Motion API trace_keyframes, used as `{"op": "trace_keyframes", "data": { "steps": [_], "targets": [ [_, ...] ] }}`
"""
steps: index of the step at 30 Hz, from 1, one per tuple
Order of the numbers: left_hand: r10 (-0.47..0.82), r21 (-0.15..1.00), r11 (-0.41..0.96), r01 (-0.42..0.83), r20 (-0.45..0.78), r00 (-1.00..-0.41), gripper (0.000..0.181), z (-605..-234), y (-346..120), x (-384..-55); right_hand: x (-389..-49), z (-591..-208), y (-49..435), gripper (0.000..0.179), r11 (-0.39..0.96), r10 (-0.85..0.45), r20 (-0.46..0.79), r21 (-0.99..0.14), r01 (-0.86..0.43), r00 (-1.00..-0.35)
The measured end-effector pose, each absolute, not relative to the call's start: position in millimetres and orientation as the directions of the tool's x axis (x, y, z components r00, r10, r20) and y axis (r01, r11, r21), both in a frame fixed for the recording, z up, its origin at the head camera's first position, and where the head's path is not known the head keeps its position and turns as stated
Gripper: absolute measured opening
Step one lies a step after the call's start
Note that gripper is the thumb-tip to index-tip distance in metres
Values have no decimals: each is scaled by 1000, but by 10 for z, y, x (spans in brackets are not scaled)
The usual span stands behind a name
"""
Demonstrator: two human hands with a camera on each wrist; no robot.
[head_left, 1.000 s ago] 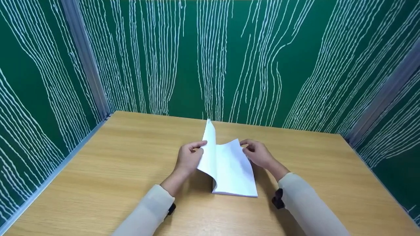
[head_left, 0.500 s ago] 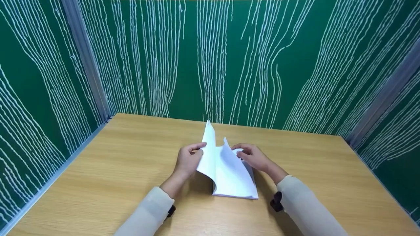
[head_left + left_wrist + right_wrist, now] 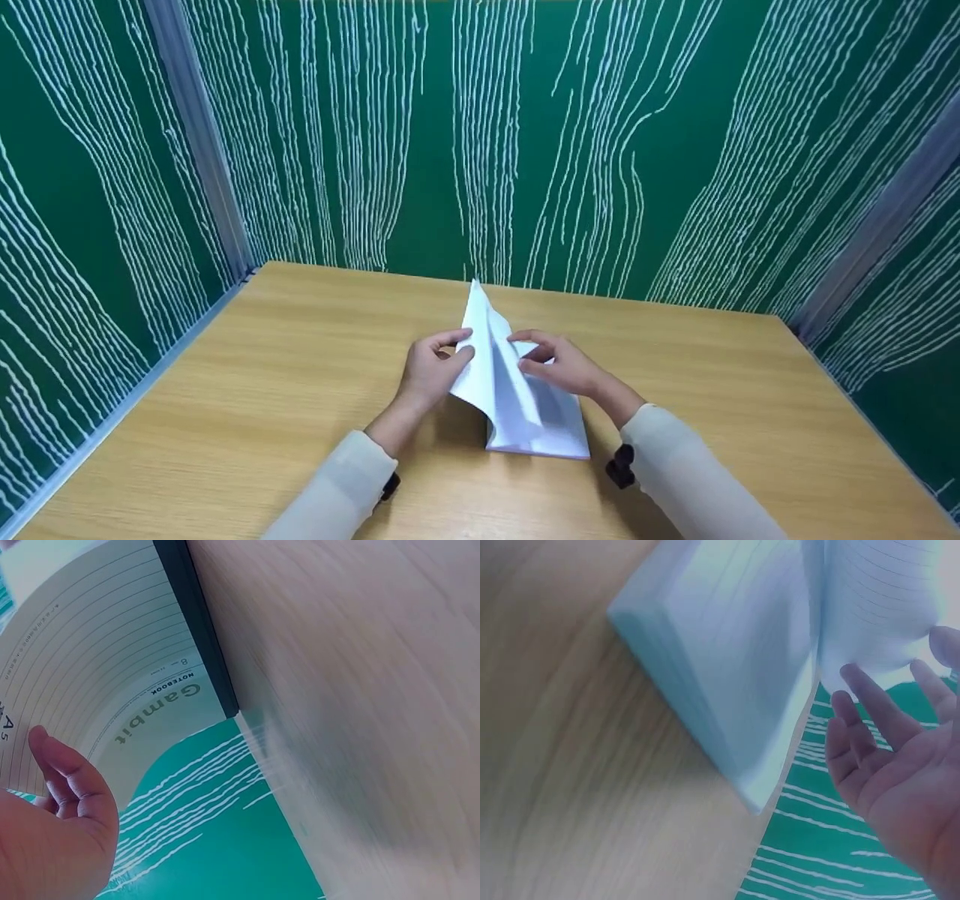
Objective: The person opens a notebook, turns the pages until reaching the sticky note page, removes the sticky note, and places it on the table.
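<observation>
An open notebook [image 3: 559, 427] lies on the table, its left part raised upright. My left hand [image 3: 435, 367] pinches that raised part by its outer edge. In the left wrist view, the lined cover [image 3: 97, 637] reads "Gambit NOTEBOOK" and "A5", beside a dark spine [image 3: 199, 630]. My right hand [image 3: 566, 367] has its fingertips against a loose page [image 3: 510, 382] that leans toward the left half. The right wrist view has its fingers spread near the lower edge of a lined page [image 3: 877, 592], with the thick page block [image 3: 735, 652] flat beside it.
The wooden table [image 3: 300, 360] extends around the notebook to all sides. Green walls [image 3: 420, 187] with wavy white lines stand behind and at both sides, joined by grey corner posts [image 3: 199, 142]. Dark devices sit under both sleeve cuffs [image 3: 660, 442].
The right hand has moved left, bringing a page up from the right half and over toward the raised left part. The left hand keeps its pinch in nearly the same spot.
</observation>
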State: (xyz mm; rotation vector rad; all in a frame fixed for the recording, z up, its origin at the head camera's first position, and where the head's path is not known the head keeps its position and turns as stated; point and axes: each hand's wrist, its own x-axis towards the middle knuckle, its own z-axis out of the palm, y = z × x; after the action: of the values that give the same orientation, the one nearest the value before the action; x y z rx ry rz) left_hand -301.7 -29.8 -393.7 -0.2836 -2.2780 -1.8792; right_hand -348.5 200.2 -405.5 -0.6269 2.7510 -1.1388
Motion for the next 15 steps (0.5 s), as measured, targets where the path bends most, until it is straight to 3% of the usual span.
{"op": "trace_keyframes", "data": {
  "steps": [15],
  "targets": [
    [65, 953, 193, 235, 227, -972, 45, -3920, -304, -2970, -3410, -3982, 1779, 47, 606, -477, 73, -694, -388, -876]
  ]
}}
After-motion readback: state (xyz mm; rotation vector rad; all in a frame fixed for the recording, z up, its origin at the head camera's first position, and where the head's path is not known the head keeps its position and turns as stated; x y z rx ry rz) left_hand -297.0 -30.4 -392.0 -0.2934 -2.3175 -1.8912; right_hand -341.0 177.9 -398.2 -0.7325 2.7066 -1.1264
